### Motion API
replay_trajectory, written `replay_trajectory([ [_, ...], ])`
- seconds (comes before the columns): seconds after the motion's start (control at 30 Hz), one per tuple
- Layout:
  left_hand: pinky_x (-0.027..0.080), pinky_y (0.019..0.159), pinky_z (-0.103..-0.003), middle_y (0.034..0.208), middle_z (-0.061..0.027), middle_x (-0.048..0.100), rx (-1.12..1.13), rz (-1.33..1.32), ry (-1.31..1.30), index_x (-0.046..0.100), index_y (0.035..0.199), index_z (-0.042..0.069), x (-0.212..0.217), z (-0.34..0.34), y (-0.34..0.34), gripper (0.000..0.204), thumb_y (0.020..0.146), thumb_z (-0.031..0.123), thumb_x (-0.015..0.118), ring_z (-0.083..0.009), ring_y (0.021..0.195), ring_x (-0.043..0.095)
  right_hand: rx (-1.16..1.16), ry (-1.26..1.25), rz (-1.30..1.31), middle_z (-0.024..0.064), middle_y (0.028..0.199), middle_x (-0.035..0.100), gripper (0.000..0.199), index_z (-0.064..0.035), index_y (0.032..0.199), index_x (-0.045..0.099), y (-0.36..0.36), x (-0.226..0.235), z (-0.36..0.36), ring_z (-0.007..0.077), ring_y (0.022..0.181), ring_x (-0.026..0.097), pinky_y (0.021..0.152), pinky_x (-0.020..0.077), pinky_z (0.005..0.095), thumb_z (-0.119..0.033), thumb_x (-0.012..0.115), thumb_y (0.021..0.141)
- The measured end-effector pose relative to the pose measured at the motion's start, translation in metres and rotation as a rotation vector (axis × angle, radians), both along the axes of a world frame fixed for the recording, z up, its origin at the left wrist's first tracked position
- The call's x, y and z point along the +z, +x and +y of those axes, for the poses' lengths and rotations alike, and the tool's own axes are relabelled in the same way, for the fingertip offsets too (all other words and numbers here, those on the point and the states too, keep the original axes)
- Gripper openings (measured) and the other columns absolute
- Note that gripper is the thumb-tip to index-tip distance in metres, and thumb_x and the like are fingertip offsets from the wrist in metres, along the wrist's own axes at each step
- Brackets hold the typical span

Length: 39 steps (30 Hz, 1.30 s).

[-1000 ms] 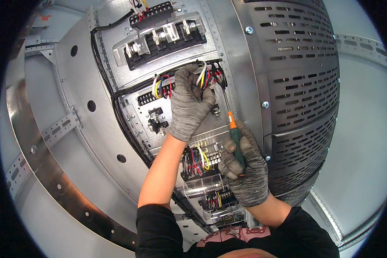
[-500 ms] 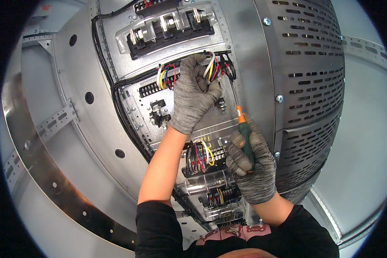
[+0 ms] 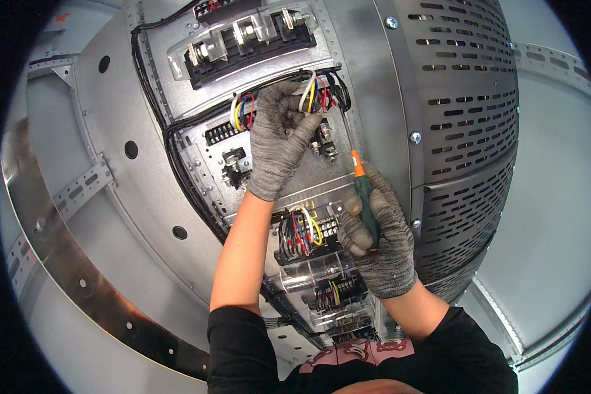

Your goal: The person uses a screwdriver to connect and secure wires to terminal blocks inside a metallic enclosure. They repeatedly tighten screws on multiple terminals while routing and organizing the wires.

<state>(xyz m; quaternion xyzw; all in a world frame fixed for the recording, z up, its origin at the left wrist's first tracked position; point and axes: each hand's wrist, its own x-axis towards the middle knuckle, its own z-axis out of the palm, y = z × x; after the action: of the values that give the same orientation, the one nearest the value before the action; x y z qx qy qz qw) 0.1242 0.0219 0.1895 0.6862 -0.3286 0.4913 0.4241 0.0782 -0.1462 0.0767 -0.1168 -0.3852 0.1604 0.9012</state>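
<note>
Here, grey-knit right fingers [image 3: 354,236] round a slim green-handled screwdriver [image 3: 366,203], left fingers [image 3: 276,98] curled, grip unclear.

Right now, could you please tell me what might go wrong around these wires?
If it slipped, the screwdriver held in the right hand might scrape the black wires near the end of its thin shaft. The gloved left hand is close beside the coloured wires, so it might snag one.
</note>
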Motion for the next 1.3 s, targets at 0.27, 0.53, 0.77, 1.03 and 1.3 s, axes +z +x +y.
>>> replay_trajectory([
  [0.27,0.045,0.063,-0.021,0.094,-0.0014,0.06,0.132,-0.07,0.121,0.049,0.119,0.008,-0.002,0.002,0.006,0.049,0.075,-0.001,0.069,-0.0054,0.068,0.047,-0.03,-0.039,-0.022,0.0053,0.089,0.051,0.052,-0.0074,0.143,0.03,0.002,-0.001,0.0,0.0061,0.05,0.042,0.043,0.039,0.0202,-0.024,0.049,0.098],
  [0.53,0.043,0.06,-0.019,0.092,-0.0006,0.061,0.127,-0.056,0.109,0.05,0.117,0.007,0.0,0.001,0.006,0.046,0.075,-0.001,0.069,-0.0046,0.064,0.044,-0.037,-0.063,-0.071,0.006,0.089,0.054,0.053,-0.0102,0.144,0.031,0.002,-0.002,-0.003,0.0071,0.05,0.044,0.043,0.0389,0.0209,-0.023,0.052,0.096],
  [0.77,0.042,0.059,-0.019,0.09,0.0,0.059,0.156,-0.093,0.134,0.049,0.116,0.007,0.0,-0.002,0.007,0.045,0.076,-0.003,0.066,-0.0045,0.063,0.043,-0.028,-0.132,-0.115,0.0044,0.086,0.055,0.051,-0.0143,0.141,0.036,-0.011,-0.008,-0.008,0.0052,0.052,0.048,0.042,0.0388,0.0164,-0.026,0.055,0.095],
  [1.03,0.041,0.057,-0.019,0.088,-0.0003,0.058,0.144,-0.095,0.112,0.049,0.116,0.008,0.0,-0.002,0.006,0.047,0.074,-0.004,0.067,-0.0041,0.062,0.043,-0.016,-0.159,-0.093,0.006,0.085,0.055,0.052,-0.0145,0.141,0.036,-0.009,-0.014,-0.012,0.0078,0.049,0.047,0.042,0.0394,0.0204,-0.027,0.056,0.094],
  [1.3,0.042,0.06,-0.018,0.091,0.0003,0.056,0.188,-0.091,0.144,0.046,0.116,0.008,0.0,0.002,0.007,0.048,0.076,-0.007,0.068,-0.0031,0.065,0.045,-0.033,-0.13,-0.056,0.0066,0.086,0.056,0.054,-0.0123,0.141,0.035,-0.002,-0.006,-0.005,0.0082,0.049,0.05,0.042,0.0415,0.0207,-0.027,0.057,0.094],
])
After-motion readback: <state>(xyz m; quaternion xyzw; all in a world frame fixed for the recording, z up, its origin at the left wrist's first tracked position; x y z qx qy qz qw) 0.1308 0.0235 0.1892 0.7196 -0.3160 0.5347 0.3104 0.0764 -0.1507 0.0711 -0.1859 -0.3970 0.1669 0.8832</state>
